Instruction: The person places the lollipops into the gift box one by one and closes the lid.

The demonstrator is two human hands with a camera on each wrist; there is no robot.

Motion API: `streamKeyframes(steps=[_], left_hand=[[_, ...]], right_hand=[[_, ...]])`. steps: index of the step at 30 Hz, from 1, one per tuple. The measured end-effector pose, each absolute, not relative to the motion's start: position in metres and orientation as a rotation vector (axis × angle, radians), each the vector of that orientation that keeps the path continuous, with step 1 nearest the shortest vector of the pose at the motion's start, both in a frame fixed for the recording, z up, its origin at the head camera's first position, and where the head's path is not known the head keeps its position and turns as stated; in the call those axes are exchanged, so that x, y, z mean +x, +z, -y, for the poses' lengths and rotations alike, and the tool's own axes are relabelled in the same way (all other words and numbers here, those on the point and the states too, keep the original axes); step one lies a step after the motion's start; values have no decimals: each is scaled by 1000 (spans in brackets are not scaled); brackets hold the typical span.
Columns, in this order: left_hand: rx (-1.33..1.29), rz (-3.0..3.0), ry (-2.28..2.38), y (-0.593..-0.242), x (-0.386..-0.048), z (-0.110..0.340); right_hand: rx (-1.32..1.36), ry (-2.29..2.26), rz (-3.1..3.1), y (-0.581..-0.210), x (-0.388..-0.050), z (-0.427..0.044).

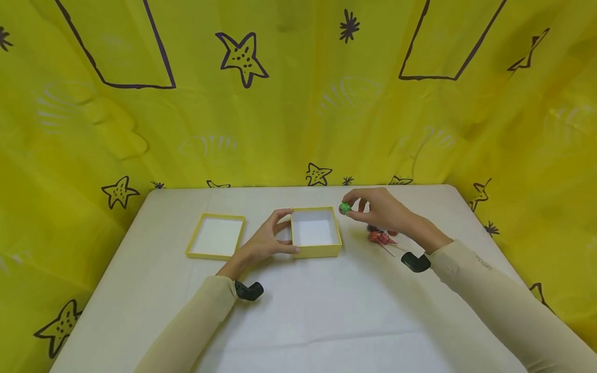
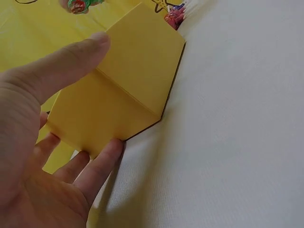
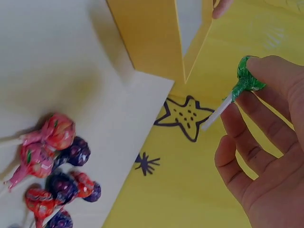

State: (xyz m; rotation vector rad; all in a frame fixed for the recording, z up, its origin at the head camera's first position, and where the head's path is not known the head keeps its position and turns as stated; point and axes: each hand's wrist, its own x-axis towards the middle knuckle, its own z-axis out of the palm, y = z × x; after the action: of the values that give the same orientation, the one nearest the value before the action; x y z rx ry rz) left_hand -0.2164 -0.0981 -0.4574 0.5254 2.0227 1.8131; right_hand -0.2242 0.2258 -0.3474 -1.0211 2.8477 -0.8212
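Note:
A yellow box [image 1: 317, 250] with a white inside stands without its lid in the middle of the table. My left hand [image 1: 268, 238] holds its left side, the thumb by the front corner and the other fingers along the side wall [image 2: 102, 114]. Right of the box and above the table, my right hand [image 1: 380, 207] pinches a green-wrapped lollipop [image 1: 344, 208] by its head. In the right wrist view the white stick of that lollipop [image 3: 246, 78] points away from the palm. Below the right hand lie several lollipops [image 1: 380, 238] in red, pink and dark purple wrappers [image 3: 61, 187].
A shallow yellow-rimmed lid [image 1: 215, 235], white side up, lies left of the left hand. White cloth covers the table [image 1: 326, 311]. Yellow curtains [image 1: 289, 119] with drawn starfish hang behind it and at both sides.

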Motion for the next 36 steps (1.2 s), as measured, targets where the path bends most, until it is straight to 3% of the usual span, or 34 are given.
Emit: streamKeyframes(steps=[16,36], left_hand=[[508,-2132,1830,-457,-204,90],[487,-2312,1755,-460,-194,91]], right_hand=[[-1117,-824,-2719,-357,-239,-175],[-1106,-824,-2646,-373,-242,-154]])
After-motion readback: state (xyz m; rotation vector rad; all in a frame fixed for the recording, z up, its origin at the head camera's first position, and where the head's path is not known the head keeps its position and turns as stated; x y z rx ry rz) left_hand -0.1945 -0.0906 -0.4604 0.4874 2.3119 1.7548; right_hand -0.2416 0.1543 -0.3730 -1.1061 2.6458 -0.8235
